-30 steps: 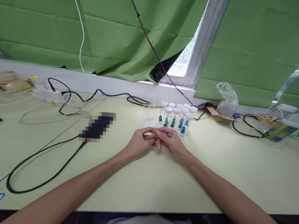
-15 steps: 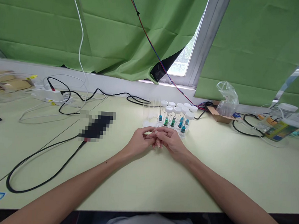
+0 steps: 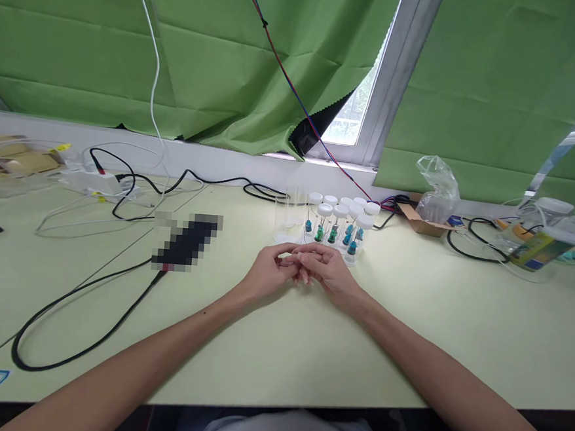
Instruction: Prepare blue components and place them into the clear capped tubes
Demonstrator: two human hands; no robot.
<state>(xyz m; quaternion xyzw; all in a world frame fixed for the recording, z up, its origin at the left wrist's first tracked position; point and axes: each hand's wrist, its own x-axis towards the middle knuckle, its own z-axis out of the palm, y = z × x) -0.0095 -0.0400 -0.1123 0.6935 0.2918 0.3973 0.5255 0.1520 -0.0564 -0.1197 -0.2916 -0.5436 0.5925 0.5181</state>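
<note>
My left hand [image 3: 270, 270] and my right hand [image 3: 331, 269] rest together on the table, fingers curled and overlapping one another. No object shows between them, though the palms are hidden. Right behind the hands stand several clear vials with white caps [image 3: 324, 209], holding small blue and green parts with thin wire leads. The closest capped vial [image 3: 364, 222] is just past my right fingers. To the left of that group are several clear tubes without caps [image 3: 281, 218], upright and beyond my left fingers.
A blurred-out dark device [image 3: 187, 242] with a looping black cable [image 3: 81, 355] lies at left. A white power strip [image 3: 90, 181] is at the back left. Back right are a small cardboard box [image 3: 427, 222] with a plastic bag and a labelled jar [image 3: 544, 248] on its side.
</note>
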